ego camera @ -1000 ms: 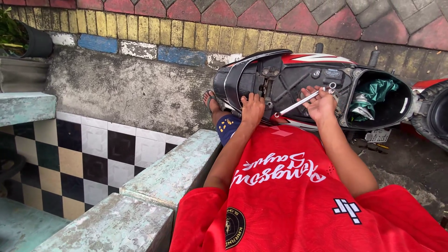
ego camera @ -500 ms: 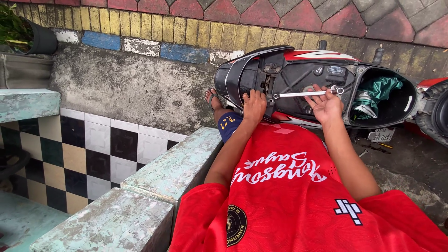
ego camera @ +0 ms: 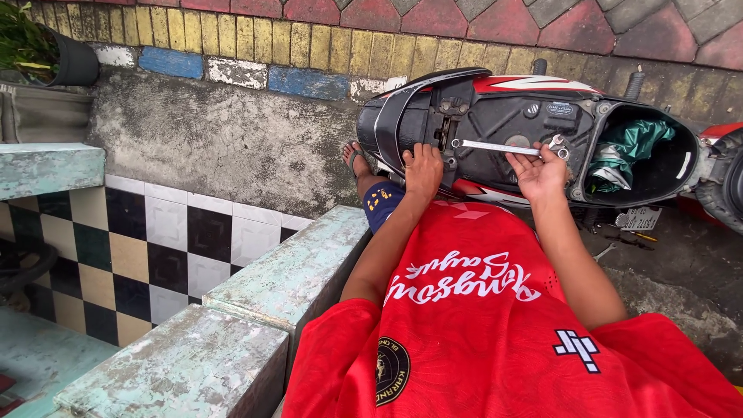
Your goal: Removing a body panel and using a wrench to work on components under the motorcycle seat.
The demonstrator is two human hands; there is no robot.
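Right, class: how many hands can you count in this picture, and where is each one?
2. The left hand rests on the scooter beside its raised seat. The right hand holds a silver wrench lying across the scooter's open compartment. No other hands show.

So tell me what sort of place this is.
Probably an outdoor roadside or house-front spot used for repairs: a scooter with its seat open stands on wet ground beside a painted brick curb and a worn tiled ledge. The right hand holds a wrench.

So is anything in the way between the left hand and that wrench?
Nothing visible. The wrench lies across the scooter body, its far end in the right hand; the left hand rests on the scooter just below its free end.
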